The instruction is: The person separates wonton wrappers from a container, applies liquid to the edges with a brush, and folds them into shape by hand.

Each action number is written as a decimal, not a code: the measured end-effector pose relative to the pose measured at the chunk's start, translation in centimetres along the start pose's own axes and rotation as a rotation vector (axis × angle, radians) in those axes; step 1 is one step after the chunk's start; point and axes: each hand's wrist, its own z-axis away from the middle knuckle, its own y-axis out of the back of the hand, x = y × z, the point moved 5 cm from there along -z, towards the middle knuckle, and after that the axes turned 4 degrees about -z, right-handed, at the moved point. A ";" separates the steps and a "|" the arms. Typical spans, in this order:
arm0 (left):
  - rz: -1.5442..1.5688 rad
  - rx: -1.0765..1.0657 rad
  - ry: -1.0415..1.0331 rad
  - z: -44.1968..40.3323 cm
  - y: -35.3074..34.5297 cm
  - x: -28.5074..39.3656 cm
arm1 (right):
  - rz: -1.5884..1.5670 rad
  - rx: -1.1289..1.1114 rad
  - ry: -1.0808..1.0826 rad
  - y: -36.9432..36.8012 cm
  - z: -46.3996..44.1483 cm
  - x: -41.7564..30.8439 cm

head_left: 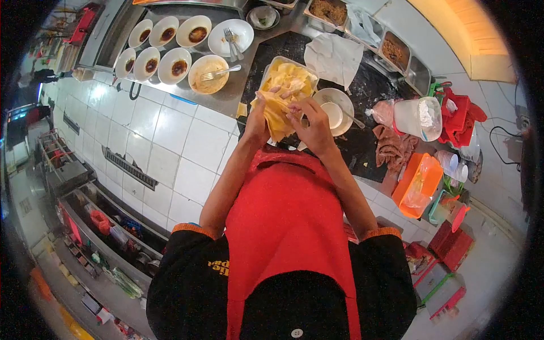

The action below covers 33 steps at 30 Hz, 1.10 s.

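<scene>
My left hand (258,123) is closed around a fanned stack of thin yellow wonton wrappers (276,116) in front of my apron. The fingers of my right hand (313,127) are pinched together at the stack's right side, on the edge of a wrapper. Just beyond both hands lies a tray (313,72) with more yellow sheets and some pale folded pieces. To the right of my right hand is a white bowl (348,101) with a smaller pale dish (333,115) in it and a utensil handle sticking out over the rim.
Several white bowls with dark sauce (171,65) stand on the steel counter at left, by a plate with cutlery (242,37). White paper (334,56) lies behind the tray. At right are a brown cloth (392,148), a clear tub (418,118) and an orange basket (418,184).
</scene>
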 end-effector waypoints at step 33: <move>-0.550 0.065 -0.054 1.4 -1.7 -0.5 | -0.865 0.177 -0.407 1.3 1.3 2.4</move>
